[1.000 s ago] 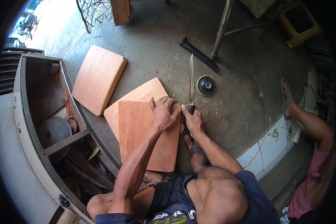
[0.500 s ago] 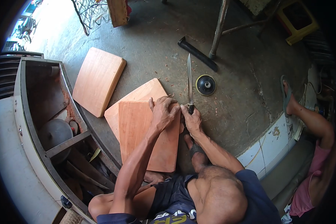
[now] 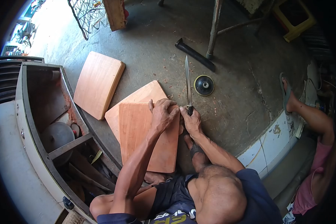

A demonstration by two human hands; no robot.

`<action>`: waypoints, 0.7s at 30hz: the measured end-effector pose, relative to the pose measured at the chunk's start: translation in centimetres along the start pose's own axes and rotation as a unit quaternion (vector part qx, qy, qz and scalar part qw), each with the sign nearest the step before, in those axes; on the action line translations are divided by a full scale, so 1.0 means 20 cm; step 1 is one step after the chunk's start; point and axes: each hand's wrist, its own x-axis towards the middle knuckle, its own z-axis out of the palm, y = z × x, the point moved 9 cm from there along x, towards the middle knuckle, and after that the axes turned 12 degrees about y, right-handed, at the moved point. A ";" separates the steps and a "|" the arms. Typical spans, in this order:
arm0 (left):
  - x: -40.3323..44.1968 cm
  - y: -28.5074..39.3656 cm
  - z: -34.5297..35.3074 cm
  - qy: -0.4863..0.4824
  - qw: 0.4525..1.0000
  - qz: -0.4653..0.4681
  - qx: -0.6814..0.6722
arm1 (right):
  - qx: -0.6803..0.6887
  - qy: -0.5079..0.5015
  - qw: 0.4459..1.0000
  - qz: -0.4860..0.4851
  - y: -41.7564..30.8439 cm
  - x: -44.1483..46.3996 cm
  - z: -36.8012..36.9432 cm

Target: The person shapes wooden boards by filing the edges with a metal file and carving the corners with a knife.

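My right hand (image 3: 191,120) is closed round the black handle of a long knife (image 3: 188,80), whose blade points away from me over the floor. Beside it, my left hand (image 3: 162,116) grips the top edge of a reddish wooden board (image 3: 132,134) near its right corner, fingers bent at the edge. The tips of my two hands nearly meet at that corner. Under this board lies a paler wooden board (image 3: 147,91), turned at an angle and partly covered. A third thick board (image 3: 97,82) rests on the floor to the upper left.
A round black pad (image 3: 204,85) and a dark bar (image 3: 195,55) lie beyond the knife. An open metal cabinet (image 3: 69,147) with tools stands left. Metal legs (image 3: 214,31) and a yellow stool (image 3: 296,28) are at the back. Another person's sandaled foot (image 3: 286,95) is at right.
The view has shifted slightly, moving the floor objects a little left. Both hands keep their holds, and the knife blade has tilted a little further left.
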 end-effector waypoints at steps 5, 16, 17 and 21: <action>-0.01 0.00 0.00 0.003 1.000 0.002 0.013 | 0.038 -0.035 0.998 0.022 0.06 0.02 0.03; -0.01 -0.01 0.01 0.008 1.000 0.011 0.009 | 0.039 -0.042 0.998 0.003 0.08 0.00 0.03; 0.00 -0.02 0.02 0.009 1.000 0.011 0.013 | 0.027 -0.033 0.999 -0.026 0.10 0.00 0.03; 0.00 0.01 -0.01 0.014 1.000 0.013 0.011 | -0.006 -0.018 0.998 -0.060 -0.01 -0.07 0.00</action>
